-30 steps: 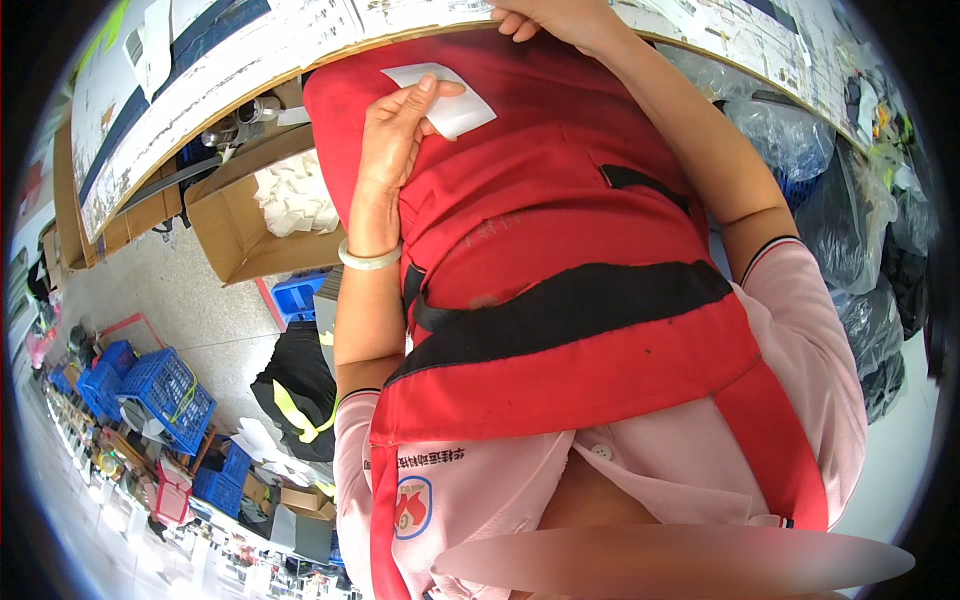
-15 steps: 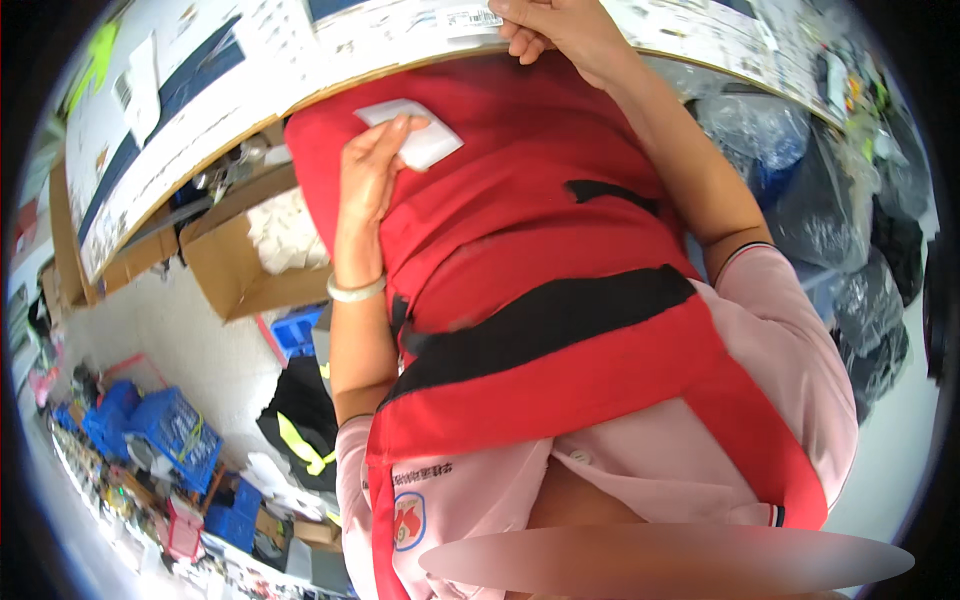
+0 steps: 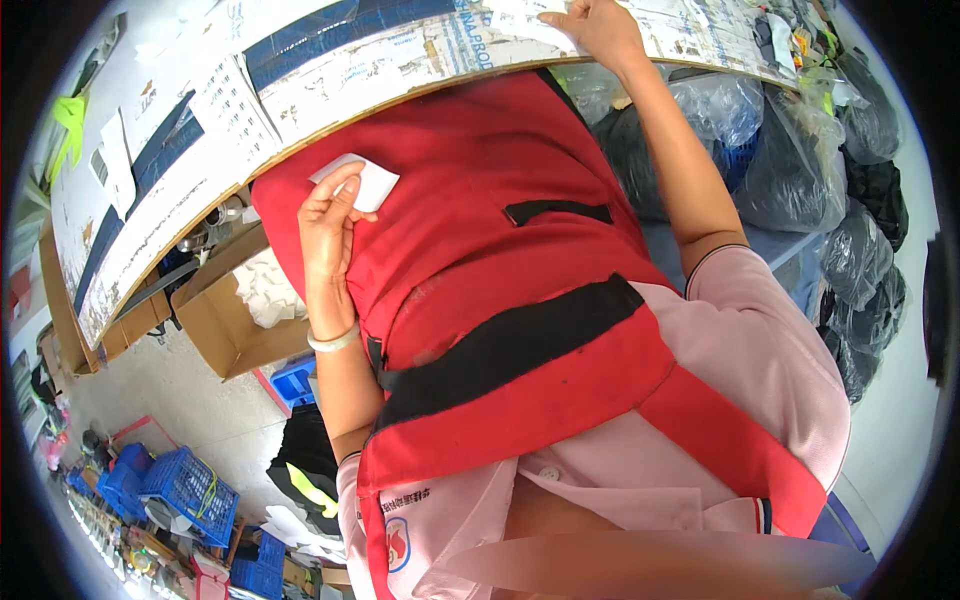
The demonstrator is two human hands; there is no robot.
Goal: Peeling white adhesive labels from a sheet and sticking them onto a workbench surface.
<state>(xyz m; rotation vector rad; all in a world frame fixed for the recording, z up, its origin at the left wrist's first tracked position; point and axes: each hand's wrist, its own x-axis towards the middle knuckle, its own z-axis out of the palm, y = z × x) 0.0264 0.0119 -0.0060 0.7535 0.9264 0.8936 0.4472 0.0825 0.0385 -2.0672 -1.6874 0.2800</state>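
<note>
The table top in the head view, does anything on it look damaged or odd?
Yes. The table top looks worn: its printed covering is scuffed and peeling along the front edge. The right hand rests on a paper there; the left hand holds a small white card below the edge.

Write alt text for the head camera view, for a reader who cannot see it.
A person in a red apron over a pink shirt holds a small white card in the left hand against the apron, while the right hand rests on papers on a worktable. An open cardboard box and blue crates sit on the floor at left, dark plastic bags at right.
</note>
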